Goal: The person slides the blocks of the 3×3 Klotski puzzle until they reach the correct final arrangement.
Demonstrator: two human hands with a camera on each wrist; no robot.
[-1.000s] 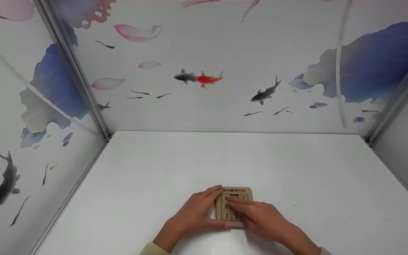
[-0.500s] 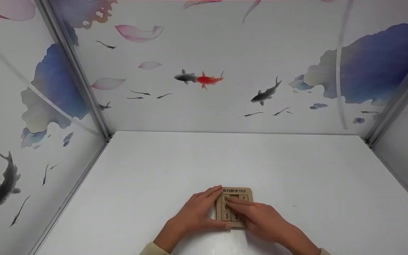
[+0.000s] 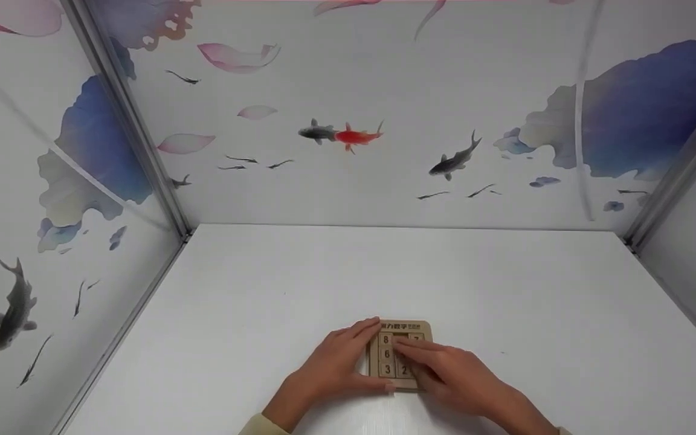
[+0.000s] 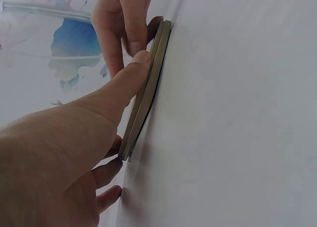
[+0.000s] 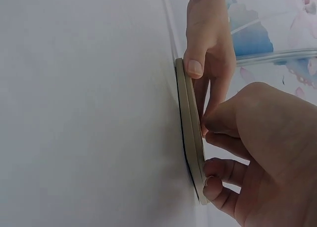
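A wooden sliding number puzzle [image 3: 386, 370] lies flat on the white table, with tiles 8, 6, 3 and 2 readable in the head view. A gap shows in its top row between the 8 and a partly covered 7. My left hand [image 3: 337, 361] grips the puzzle's left side, thumb at the near edge and fingers at the far left corner. Extended fingers of my right hand [image 3: 458, 376] rest on the tiles near that gap, hiding the middle and right ones. The puzzle's edge [image 4: 150, 90] appears side-on in the left wrist view, under the left thumb.
The white table [image 3: 251, 284] spreads around the puzzle. Panels printed with fish and petals [image 3: 348, 181] enclose it at the back and sides, joined by metal posts [image 3: 136, 133] at the corners.
The right hand's fingertips have shifted slightly right across the tiles, so the 6 tile shows fully. The left hand and the puzzle stay in place.
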